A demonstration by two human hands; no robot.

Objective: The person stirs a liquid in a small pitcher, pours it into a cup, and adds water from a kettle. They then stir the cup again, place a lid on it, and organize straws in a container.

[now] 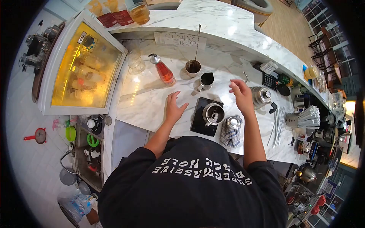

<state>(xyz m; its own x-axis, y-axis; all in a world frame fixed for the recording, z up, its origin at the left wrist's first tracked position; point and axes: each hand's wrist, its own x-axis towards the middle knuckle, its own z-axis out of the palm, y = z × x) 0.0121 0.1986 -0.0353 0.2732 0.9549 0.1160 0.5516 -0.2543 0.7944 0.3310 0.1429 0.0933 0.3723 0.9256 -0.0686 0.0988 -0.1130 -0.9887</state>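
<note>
My left hand (174, 108) hovers open, fingers spread, over the white marble counter (144, 102), just left of a black scale (198, 122). A metal cup (213, 113) stands on the scale. My right hand (240, 92) is open too, raised above the counter between a small steel pitcher (206, 80) and a steel kettle (261, 95). Neither hand holds anything. A brown-stained cup (192, 68) with a long spoon in it stands behind the pitcher, and a red bottle (164, 72) lies tilted to its left.
A metal tin sits on a checkered cloth (230, 133) near the counter's front edge. A lit display case (81, 64) stands at left, a sink (89, 152) below it. A calculator (270, 81), a straw holder (308, 118) and other clutter fill the right side.
</note>
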